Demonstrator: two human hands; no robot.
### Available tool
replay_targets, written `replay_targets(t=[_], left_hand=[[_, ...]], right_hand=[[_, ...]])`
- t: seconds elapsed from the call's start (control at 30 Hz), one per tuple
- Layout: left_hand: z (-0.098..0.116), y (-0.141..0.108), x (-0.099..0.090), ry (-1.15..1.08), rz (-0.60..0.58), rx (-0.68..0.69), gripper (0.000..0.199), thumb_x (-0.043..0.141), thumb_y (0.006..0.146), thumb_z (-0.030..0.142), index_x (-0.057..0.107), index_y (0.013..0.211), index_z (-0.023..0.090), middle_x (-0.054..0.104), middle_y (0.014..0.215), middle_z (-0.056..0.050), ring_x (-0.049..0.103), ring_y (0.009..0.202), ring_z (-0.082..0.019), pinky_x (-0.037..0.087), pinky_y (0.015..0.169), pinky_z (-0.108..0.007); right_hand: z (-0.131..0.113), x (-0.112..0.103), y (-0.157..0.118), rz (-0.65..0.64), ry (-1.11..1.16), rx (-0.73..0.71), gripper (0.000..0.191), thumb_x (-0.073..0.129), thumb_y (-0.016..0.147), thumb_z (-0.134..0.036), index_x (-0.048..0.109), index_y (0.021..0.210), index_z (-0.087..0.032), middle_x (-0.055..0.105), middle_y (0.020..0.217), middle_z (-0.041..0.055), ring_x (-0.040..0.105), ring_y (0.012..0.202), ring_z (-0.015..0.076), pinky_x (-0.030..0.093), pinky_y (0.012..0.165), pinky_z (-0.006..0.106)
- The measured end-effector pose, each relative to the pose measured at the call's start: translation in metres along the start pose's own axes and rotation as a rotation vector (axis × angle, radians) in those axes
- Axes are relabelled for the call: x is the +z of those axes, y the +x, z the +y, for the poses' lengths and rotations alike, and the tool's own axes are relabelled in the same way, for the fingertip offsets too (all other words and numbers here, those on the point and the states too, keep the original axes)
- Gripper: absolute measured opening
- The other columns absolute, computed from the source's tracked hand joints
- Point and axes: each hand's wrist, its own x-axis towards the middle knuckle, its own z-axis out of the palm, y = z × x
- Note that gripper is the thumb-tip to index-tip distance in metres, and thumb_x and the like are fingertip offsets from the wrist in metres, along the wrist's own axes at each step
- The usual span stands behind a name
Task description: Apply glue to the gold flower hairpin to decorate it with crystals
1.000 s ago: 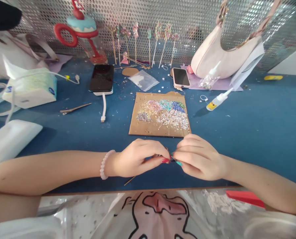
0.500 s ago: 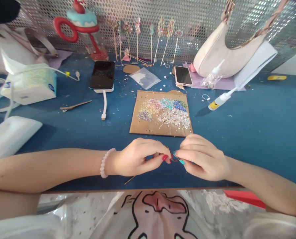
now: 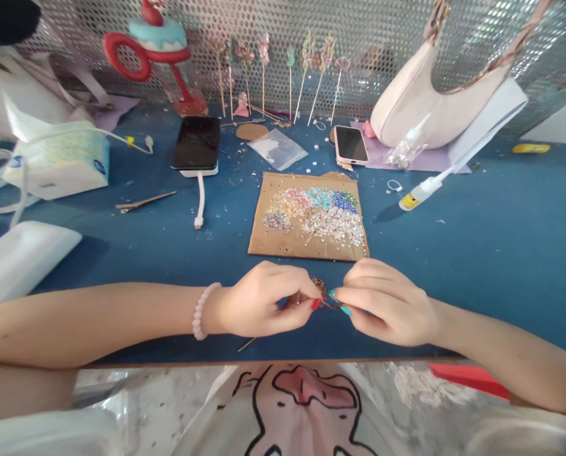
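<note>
Close to the table's front edge, my left hand [image 3: 268, 301] is closed in a pinch on a small brown, bead-like ornament [image 3: 317, 285]. Its fingers cover most of the piece. Facing it, my right hand [image 3: 390, 304] is also closed, thumb and forefinger pinched on a thin dark strip [image 3: 331, 306] that reaches toward the left fingertips. Whether strip and ornament are one piece I cannot tell. Just beyond both hands lies a cardboard sheet [image 3: 273, 244] with small heaps of coloured chips [image 3: 333, 225]. Under the left wrist, a thin stick [image 3: 246, 344] lies on the table.
A glue bottle [image 3: 418, 193] lies at right, near a pink handbag [image 3: 420, 107]. Two phones [image 3: 197, 142], a plastic bag [image 3: 277, 150], a hair clip [image 3: 144, 201] and a tissue box [image 3: 59, 164] are around. Several decorated sticks [image 3: 263, 82] stand along the metal mesh.
My left fingers have shifted slightly, and more of the brown ornament shows above them. My right hand has hardly moved.
</note>
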Motion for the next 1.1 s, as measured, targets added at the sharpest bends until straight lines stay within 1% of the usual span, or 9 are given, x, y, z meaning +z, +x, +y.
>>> replay_targets(t=[0.1,0.2,0.37,0.5,0.6,0.7,1.1], left_hand=[[-0.0007,-0.0008,0.0009,0.045,0.011,0.018,0.008,0.054,0.084,0.008,0.058,0.081,0.014,0.064,0.062,-0.002,0.056,0.049,-0.01,0.043,0.048,-0.02],[-0.0011,-0.0006,0.0014,0.054,0.005,0.034,0.008,0.054,0.083,0.008,0.057,0.081,0.015,0.062,0.059,-0.001,0.053,0.047,-0.01,0.041,0.046,-0.02],[-0.0023,-0.0003,0.0026,0.046,0.004,0.022,0.009,0.053,0.082,0.007,0.056,0.083,0.016,0.063,0.063,-0.001,0.053,0.049,-0.01,0.042,0.048,-0.02],[-0.003,-0.0004,0.0029,0.032,-0.009,0.024,0.013,0.052,0.079,0.004,0.057,0.086,0.015,0.063,0.064,-0.002,0.054,0.051,-0.01,0.043,0.049,-0.021],[-0.0026,-0.0007,0.0023,0.016,-0.022,0.028,0.013,0.052,0.08,0.005,0.057,0.088,0.014,0.063,0.065,-0.003,0.052,0.05,-0.01,0.043,0.048,-0.021],[-0.0021,-0.0011,0.002,0.022,-0.029,0.03,0.011,0.051,0.081,0.006,0.056,0.087,0.015,0.062,0.065,-0.002,0.052,0.05,-0.01,0.042,0.048,-0.021],[-0.0042,-0.002,0.0034,0.056,-0.017,0.041,0.015,0.05,0.078,0.003,0.054,0.085,0.016,0.062,0.064,-0.001,0.054,0.051,-0.01,0.043,0.049,-0.021]], right_hand=[[-0.0008,0.0001,-0.0005,-0.014,-0.008,-0.006,0.016,0.05,0.087,-0.01,0.056,0.102,-0.013,0.064,0.074,0.0063,0.057,0.074,0.0161,0.052,0.064,0.031],[-0.001,0.0001,-0.001,-0.019,-0.006,-0.015,0.016,0.05,0.088,-0.01,0.056,0.103,-0.013,0.064,0.074,0.0061,0.056,0.074,0.0162,0.052,0.064,0.031],[-0.0001,0.0,-0.0005,-0.026,-0.005,-0.021,0.016,0.052,0.086,-0.009,0.057,0.1,-0.011,0.064,0.073,0.0067,0.056,0.073,0.0167,0.051,0.064,0.031],[0.0002,0.0001,0.0001,-0.034,-0.015,-0.017,0.016,0.05,0.087,-0.01,0.057,0.101,-0.013,0.064,0.073,0.0057,0.057,0.074,0.0166,0.051,0.064,0.031],[0.0005,0.0001,0.0002,-0.031,-0.012,-0.022,0.016,0.05,0.087,-0.01,0.057,0.101,-0.013,0.064,0.073,0.006,0.057,0.075,0.0168,0.052,0.065,0.031],[0.0007,0.0001,0.0003,-0.026,-0.008,-0.024,0.015,0.051,0.086,-0.009,0.057,0.1,-0.012,0.064,0.072,0.0066,0.057,0.074,0.0171,0.052,0.064,0.032],[0.0014,0.0017,-0.0009,-0.031,-0.002,-0.031,0.017,0.051,0.086,-0.009,0.057,0.101,-0.011,0.063,0.072,0.0064,0.056,0.074,0.0173,0.051,0.065,0.032]])
